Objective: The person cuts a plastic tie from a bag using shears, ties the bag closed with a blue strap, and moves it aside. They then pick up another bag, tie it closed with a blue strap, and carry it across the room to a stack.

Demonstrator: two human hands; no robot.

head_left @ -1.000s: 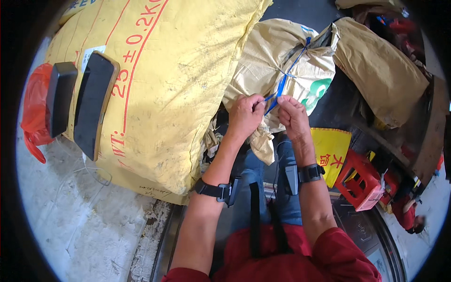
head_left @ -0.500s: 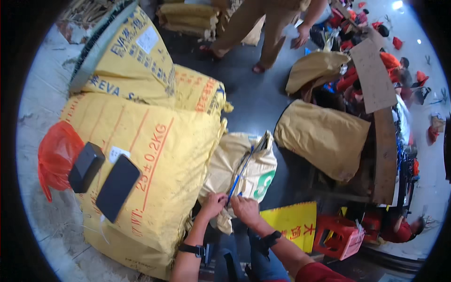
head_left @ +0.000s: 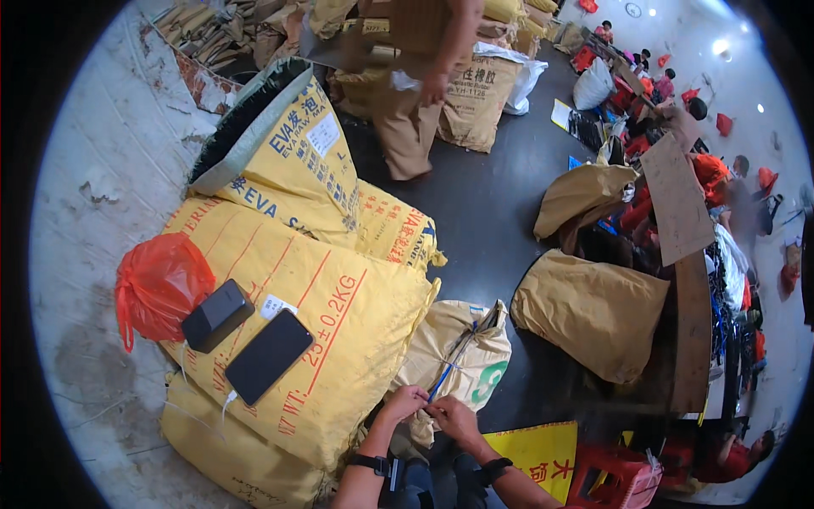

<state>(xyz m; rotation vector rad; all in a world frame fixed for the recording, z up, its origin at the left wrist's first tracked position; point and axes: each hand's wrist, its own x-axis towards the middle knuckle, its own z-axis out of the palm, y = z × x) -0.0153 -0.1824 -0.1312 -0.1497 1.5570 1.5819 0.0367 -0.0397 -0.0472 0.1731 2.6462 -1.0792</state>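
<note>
A light tan sack [head_left: 454, 343] with a green mark stands between my legs and the stacked yellow sacks. A thin blue cord [head_left: 440, 379] runs over its top and down its near side. My left hand [head_left: 407, 402] is closed, its fingertips pinching the cord low on that side. Just to the right, my right hand [head_left: 455, 418] is also closed, thumb and fingers pinched at the cord's lower end. The fingertips of both hands nearly meet, and whether there is a knot between them is hidden. A crumpled corner of the sack sticks out below the hands.
Yellow sacks [head_left: 305, 280] on my left carry a phone [head_left: 270, 356], a dark power bank [head_left: 217, 316] and a red plastic bag [head_left: 165, 276]. Brown sacks [head_left: 589, 314] and a workbench stand at right, a red stool [head_left: 615, 477] nearer. A person [head_left: 407, 110] stands ahead.
My view has tilted up, so the sacks and my hands sit lower in it. The person ahead has moved left. Both hands stay at the cord, fingertips now closer together.
</note>
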